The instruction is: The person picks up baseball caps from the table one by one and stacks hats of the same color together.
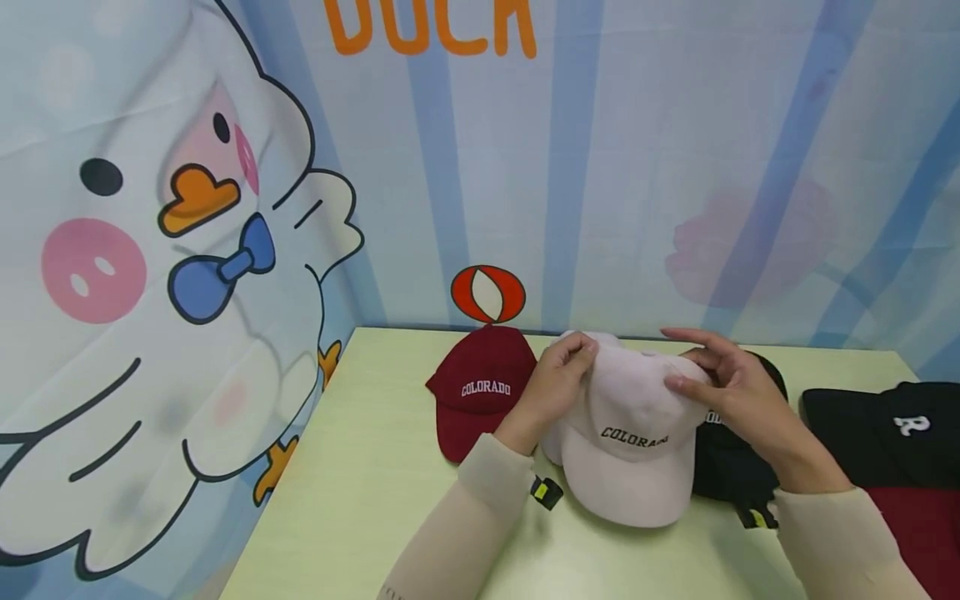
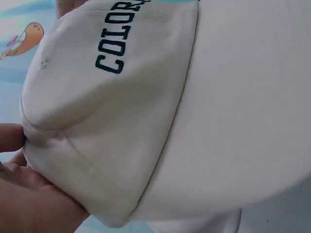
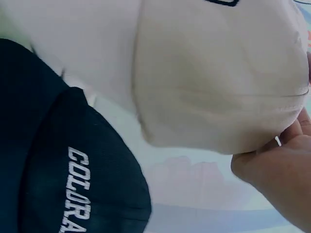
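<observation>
A white baseball cap [image 1: 628, 477] lettered COLORADO is held up over the table, its brim towards me. At the left side of its crown, my left hand [image 1: 553, 390] pinches the fabric between thumb and fingers. My right hand [image 1: 738, 404] grips the crown's other side, thumb in front and forefinger stretched out above. Up close, the left wrist view shows the left thumb and fingers [image 2: 12, 137] at the crown's edge. Partly hidden behind this cap is another white cap [image 1: 550, 442]. A dark red COLORADO cap [image 1: 480, 425] lies just left of the left hand.
Behind my right hand lies a black COLORADO cap [image 3: 104, 170], partly covered in the head view. Farther right are a black cap [image 1: 855, 433] with a white R and a dark red item [image 1: 915, 533] cut off by the frame. A printed cloth [image 1: 495, 167] rises behind the pale table [image 1: 360, 500].
</observation>
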{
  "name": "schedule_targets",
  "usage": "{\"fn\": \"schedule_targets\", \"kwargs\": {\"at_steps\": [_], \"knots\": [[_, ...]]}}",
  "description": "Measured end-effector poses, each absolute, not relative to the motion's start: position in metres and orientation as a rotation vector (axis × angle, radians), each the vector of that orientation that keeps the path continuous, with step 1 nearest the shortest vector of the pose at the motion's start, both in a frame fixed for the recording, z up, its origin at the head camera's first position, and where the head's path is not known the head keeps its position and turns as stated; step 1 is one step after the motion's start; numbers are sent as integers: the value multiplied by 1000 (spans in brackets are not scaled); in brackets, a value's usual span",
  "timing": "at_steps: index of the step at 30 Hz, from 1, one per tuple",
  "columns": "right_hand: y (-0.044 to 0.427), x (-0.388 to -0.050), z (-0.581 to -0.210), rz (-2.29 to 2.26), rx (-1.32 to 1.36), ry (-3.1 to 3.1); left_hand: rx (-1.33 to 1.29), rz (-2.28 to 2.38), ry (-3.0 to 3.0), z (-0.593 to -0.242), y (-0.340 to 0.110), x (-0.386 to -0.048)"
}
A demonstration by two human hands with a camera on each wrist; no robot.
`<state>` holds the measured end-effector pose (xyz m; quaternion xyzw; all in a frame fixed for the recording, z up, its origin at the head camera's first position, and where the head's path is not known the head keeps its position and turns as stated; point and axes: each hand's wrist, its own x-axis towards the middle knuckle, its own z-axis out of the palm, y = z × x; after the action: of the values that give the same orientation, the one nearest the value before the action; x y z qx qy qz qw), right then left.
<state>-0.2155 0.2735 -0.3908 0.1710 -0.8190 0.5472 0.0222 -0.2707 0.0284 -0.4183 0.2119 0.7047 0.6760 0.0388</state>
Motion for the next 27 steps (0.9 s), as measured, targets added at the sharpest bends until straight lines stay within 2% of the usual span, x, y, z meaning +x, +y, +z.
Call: {"fn": "schedule_targets", "kwargs": {"at_steps": [9,18,27], "knots": [[274,-234,-411,1632,356,-2607,370,2172,2051,-429,25,-297],[278,-250,-429,1550,237,-2567,333,2199,2127,-437,27,-318],[255,-259,-445,1445,37,-2535,262,2071,2378,-453,34,-331]]}}
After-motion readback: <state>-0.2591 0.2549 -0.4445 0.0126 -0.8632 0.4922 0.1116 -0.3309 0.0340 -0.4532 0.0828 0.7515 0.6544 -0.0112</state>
